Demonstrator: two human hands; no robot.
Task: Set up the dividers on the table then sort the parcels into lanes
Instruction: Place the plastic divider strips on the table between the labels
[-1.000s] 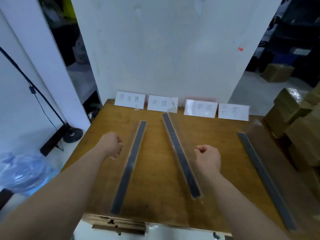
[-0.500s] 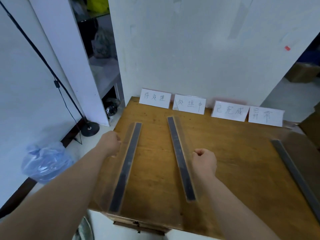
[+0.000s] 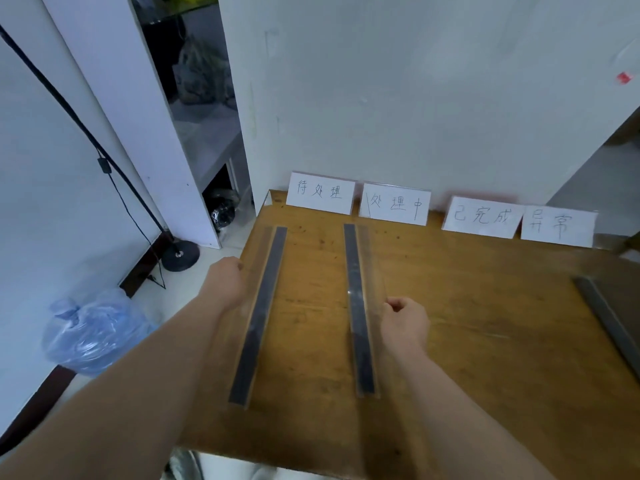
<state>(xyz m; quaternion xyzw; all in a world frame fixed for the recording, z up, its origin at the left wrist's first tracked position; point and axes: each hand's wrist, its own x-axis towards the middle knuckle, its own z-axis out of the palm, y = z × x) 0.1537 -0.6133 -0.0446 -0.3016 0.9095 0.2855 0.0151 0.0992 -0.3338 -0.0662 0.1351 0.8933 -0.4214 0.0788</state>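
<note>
Three long clear dividers with dark base strips lie on the wooden table [image 3: 485, 341]. My left hand [image 3: 225, 282] grips the clear upright wall of the left divider [image 3: 263, 306], close to the table's left edge. My right hand [image 3: 405, 320] pinches the clear wall of the middle divider [image 3: 355, 289] from its right side. A third divider [image 3: 602, 313] lies untouched at the far right, partly cut off by the frame. Several white lane labels, among them the leftmost label [image 3: 320, 192] and the rightmost label [image 3: 557, 226], lean against the back wall. No parcels are in view.
A blue plastic bag [image 3: 93, 330] sits on the floor to the left of the table. A black stand with a round base [image 3: 180, 251] and cable stands beside it. A white wall panel closes off the table's far side.
The left divider has shifted left toward the table's edge and now lies nearly parallel to the middle one. The view has turned left, so the boxes at the right are out of frame.
</note>
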